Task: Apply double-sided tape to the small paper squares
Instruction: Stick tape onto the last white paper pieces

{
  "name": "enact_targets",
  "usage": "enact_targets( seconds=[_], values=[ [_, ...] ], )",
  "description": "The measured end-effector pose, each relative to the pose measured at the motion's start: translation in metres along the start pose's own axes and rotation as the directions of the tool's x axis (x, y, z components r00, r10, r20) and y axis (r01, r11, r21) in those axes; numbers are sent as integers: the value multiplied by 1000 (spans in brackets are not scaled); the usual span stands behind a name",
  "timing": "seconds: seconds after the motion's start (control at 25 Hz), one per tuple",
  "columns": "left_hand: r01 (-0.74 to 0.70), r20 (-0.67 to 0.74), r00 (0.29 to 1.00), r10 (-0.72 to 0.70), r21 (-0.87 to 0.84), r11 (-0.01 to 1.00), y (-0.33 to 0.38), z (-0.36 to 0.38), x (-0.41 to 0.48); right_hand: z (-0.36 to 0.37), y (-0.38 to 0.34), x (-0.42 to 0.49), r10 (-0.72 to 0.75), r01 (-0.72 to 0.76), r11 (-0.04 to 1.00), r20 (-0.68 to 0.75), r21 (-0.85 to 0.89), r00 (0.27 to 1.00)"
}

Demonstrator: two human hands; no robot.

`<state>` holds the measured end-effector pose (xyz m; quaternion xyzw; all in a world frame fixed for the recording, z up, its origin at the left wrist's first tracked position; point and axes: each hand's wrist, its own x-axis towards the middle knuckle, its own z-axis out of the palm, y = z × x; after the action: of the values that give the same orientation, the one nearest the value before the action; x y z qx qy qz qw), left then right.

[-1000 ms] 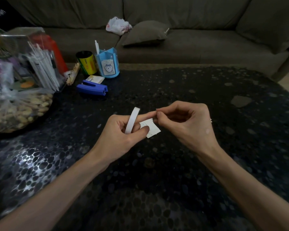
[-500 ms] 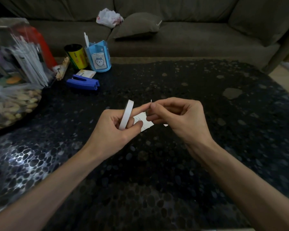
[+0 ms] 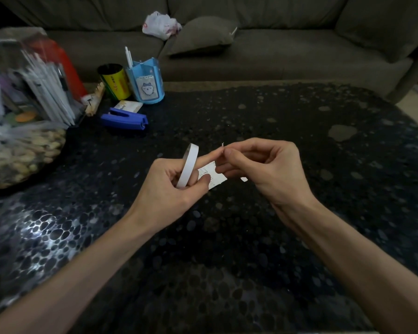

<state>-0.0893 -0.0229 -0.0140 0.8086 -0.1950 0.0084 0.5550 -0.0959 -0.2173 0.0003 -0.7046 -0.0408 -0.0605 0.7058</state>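
Observation:
My left hand [image 3: 173, 182] holds a thin white roll of double-sided tape [image 3: 188, 166] on edge and pinches a small white paper square [image 3: 211, 177] under its thumb, just above the dark pebble-patterned table [image 3: 227, 249]. My right hand [image 3: 263, 168] sits right beside it, thumb and forefinger pinching a tiny white sliver of tape or backing [image 3: 223, 145] that sticks up by the left forefinger's tip. Another bit of white paper [image 3: 244, 179] peeks out under my right palm.
At the table's back left lie a blue stapler [image 3: 124, 119], a blue pen holder [image 3: 145, 84], a yellow can [image 3: 115, 80], a clear box of white sticks [image 3: 41, 85] and a bag of nuts [image 3: 17, 155]. A grey sofa [image 3: 263, 44] runs behind.
My right thumb and forefinger have risen from the paper square's edge to the left forefinger's tip, and a small white sliver now stands up between them. The left hand keeps its grip.

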Motion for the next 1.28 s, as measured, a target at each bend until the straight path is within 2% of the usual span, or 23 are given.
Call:
enact_targets(
  seconds=[0.28, 0.8, 1.28],
  values=[
    [39, 1, 999, -39, -35, 999, -1, 1, -2, 0, -1, -1, -5, 5, 1000, 3, -1, 1000],
    [-26, -3, 1000, 26, -10, 1000, -1, -1, 1, -1, -3, -1, -19, 19, 1000, 33, -3, 999],
    [-18, -18, 1000, 17, -48, 999, -7, -2, 0, -1, -4, -1, -22, 23, 999, 31, -22, 999]
  ],
)
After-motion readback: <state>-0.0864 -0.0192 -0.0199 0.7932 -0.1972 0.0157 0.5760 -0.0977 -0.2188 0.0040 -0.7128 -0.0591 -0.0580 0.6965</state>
